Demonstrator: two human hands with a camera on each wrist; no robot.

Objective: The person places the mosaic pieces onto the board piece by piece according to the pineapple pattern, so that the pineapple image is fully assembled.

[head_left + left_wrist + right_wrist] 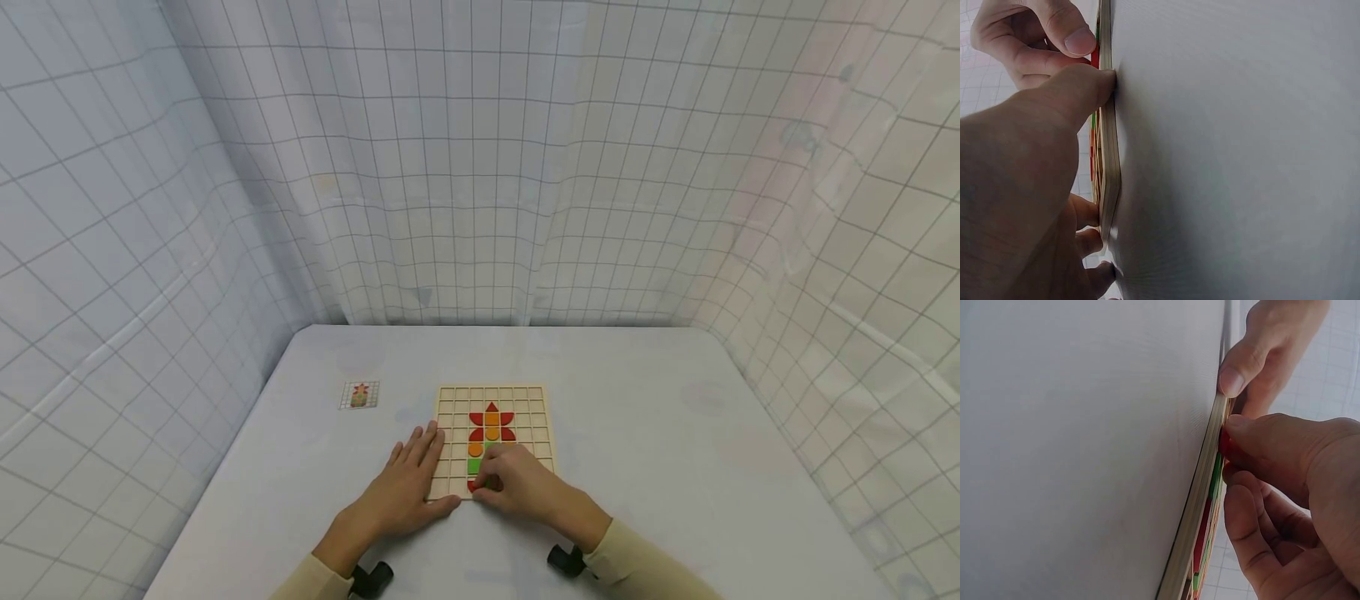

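A wooden grid board (530, 408) lies on the table with red, orange and green flat tiles set in its cells. My left hand (405, 490) rests spread at the board's left side, its fingers along that edge and its thumb against the near edge. Over the board's near rows, my right hand (525, 487) pinches a small red tile (1225, 444) between thumb and index finger, at the near edge. The tile looks to be at or in its cell; the fingers cover part of it. That hand also hides some tiles beneath it.
A small pattern card (359, 395) with a coloured figure on a grid lies to the left, beyond the left hand. The white table (637, 400) is enclosed by grid-patterned curtains (480, 167) at the back and both sides.
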